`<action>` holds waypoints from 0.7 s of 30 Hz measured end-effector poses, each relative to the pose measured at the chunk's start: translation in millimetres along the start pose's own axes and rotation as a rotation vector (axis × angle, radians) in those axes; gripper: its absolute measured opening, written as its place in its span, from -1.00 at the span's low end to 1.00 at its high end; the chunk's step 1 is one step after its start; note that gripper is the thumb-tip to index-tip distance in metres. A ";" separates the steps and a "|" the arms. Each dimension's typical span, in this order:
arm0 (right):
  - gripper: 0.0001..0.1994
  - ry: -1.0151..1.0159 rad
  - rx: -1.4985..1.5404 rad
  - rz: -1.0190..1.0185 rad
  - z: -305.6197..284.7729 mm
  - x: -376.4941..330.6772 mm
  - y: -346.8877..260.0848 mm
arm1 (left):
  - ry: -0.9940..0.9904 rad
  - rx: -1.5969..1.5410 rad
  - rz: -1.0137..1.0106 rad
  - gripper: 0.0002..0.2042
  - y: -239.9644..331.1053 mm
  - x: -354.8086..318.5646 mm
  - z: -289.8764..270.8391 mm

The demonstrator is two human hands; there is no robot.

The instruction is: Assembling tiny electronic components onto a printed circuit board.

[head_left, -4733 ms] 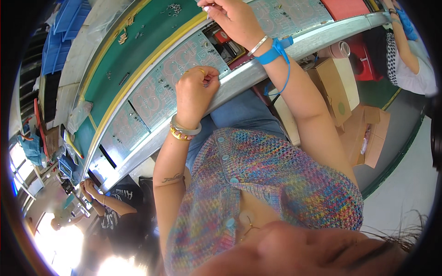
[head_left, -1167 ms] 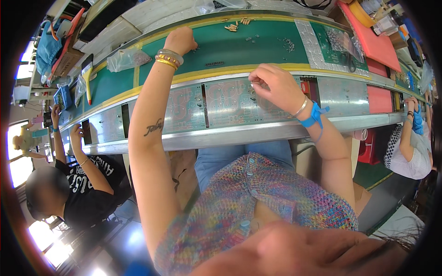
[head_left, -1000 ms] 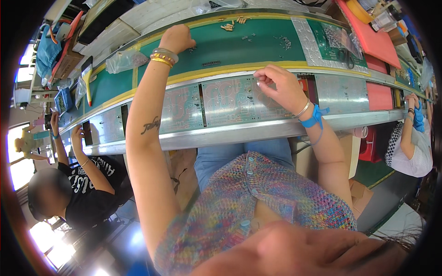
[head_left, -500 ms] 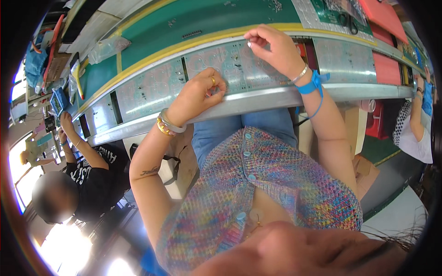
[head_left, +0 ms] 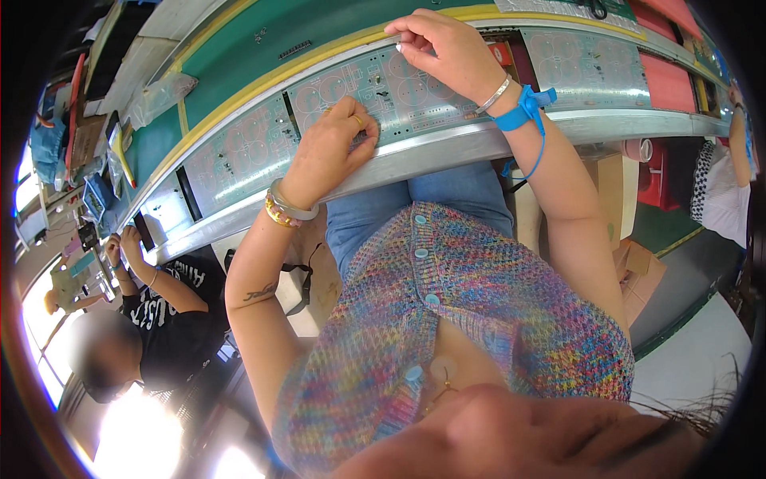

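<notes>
A printed circuit board (head_left: 399, 108) with a few small parts standing on it lies in a metal rail (head_left: 431, 142) before me. My left hand (head_left: 335, 152) rests at the board's near left part, fingers curled in and thumb against them; whatever they hold is hidden. Over the board's far edge, near a yellow strip (head_left: 339, 57), my right hand (head_left: 447, 56) is raised with thumb and fingers pinched; anything between them is too small to make out. A blue wrist strap (head_left: 519, 112) with a cord circles my right wrist.
More boards lie along the rail, one at left (head_left: 239, 152) and one at right (head_left: 586, 72). Beyond, a green mat (head_left: 351, 24) carries a black pin strip (head_left: 294, 50) and a plastic bag (head_left: 163, 97). A co-worker in black (head_left: 175, 307) works at left; another person's arm shows at far right.
The whole view has shifted slightly. My right hand has moved farther away, from above the board toward the yellow strip. My left hand stays low over the board, its fingers slightly rearranged.
</notes>
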State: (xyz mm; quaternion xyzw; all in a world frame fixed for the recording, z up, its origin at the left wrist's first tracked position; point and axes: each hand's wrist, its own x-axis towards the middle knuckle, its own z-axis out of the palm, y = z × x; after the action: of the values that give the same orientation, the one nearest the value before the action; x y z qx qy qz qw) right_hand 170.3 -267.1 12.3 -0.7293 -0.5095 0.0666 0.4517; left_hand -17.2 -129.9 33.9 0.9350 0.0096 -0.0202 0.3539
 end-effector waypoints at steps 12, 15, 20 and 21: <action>-0.78 -0.010 -0.035 0.003 3.0 -0.3 1.9 | -0.013 0.284 0.052 -0.89 11.7 10.8 1.5; -0.80 0.003 -0.089 -0.025 6.7 -1.1 6.8 | -0.029 0.372 0.098 -0.92 16.6 15.3 0.3; -0.82 0.005 -0.139 -0.097 10.4 -1.1 11.6 | -0.142 0.598 0.195 -0.93 23.3 23.0 -0.5; -0.84 0.000 -0.131 -0.109 11.1 -0.6 11.7 | -0.140 0.597 0.195 -0.93 24.3 23.5 -0.6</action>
State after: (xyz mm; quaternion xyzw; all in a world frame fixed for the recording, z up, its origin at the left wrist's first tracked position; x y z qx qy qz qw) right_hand 171.8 -261.9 -2.9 -0.7285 -0.5517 0.0086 0.4060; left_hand 7.1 -147.6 49.5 0.9904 -0.1105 -0.0523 0.0639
